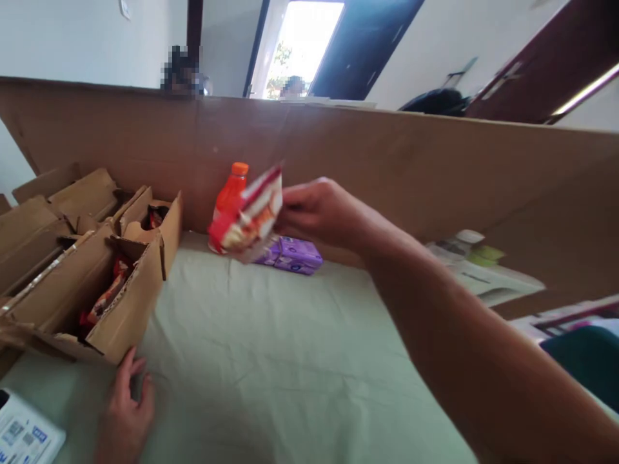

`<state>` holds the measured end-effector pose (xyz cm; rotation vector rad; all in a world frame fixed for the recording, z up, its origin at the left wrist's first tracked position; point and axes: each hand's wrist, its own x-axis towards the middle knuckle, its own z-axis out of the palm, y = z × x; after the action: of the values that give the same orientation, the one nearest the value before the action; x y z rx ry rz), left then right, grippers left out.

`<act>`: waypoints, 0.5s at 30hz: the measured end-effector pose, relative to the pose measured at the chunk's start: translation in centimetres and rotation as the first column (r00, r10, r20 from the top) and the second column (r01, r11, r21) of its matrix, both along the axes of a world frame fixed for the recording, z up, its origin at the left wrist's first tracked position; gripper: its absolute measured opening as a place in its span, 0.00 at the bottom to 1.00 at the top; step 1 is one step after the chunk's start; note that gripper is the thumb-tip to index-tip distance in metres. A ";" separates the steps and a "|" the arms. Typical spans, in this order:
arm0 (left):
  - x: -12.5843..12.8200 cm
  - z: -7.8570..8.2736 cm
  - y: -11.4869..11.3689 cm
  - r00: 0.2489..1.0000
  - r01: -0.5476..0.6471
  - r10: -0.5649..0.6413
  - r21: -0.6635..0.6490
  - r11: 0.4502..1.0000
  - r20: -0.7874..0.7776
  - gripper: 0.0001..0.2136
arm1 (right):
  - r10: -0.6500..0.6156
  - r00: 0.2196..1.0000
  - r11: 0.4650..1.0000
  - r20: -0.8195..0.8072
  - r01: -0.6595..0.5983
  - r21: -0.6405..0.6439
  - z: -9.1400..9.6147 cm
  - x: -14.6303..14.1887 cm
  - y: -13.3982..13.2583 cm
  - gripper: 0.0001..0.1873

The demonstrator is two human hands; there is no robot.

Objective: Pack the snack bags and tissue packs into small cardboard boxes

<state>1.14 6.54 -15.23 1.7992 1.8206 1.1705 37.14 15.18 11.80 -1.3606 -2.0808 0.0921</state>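
My right hand [309, 209] is closed on the edge of a red and white snack packet [256, 219], held up and tilted above the cloth. The packet is slightly blurred and partly covers an orange bottle [231, 193] and a purple pack [297, 256] behind it. My left hand [128, 406] has its fingers apart, with the index fingertip at the front corner of a cardboard box [130, 316]. Inside that box lies a red packet [109, 293]. Another red packet [157, 217] shows in a smaller cardboard box [169, 235] behind.
A green cloth [271, 361] covers the table. Along the back stands a tall cardboard wall [377, 148]. More open cardboard boxes [33, 225] fill the left. A white labelled container [29, 428] sits at front left. Two people's heads show beyond the wall.
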 end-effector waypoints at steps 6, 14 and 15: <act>0.4 0.6 -0.7 0.999 0.044 -0.042 0.051 0.998 -0.034 0.22 | -0.011 0.996 1.000 0.087 0.012 -0.010 -8.1 6.1 1.9 0.20; 0.3 0.2 -1.3 0.999 0.040 -0.040 0.021 0.999 -0.031 0.21 | 0.179 0.969 0.979 0.168 -0.193 0.072 -1.9 -9.1 4.4 0.09; 0.2 0.0 -1.3 0.999 0.033 -0.032 0.022 0.999 -0.032 0.21 | 0.284 0.913 0.951 0.294 -0.308 0.038 -1.0 -12.5 4.7 0.10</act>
<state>1.39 5.29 -15.24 1.8631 1.7950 1.1616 24.61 19.86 10.81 -1.0475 -2.4942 -0.0684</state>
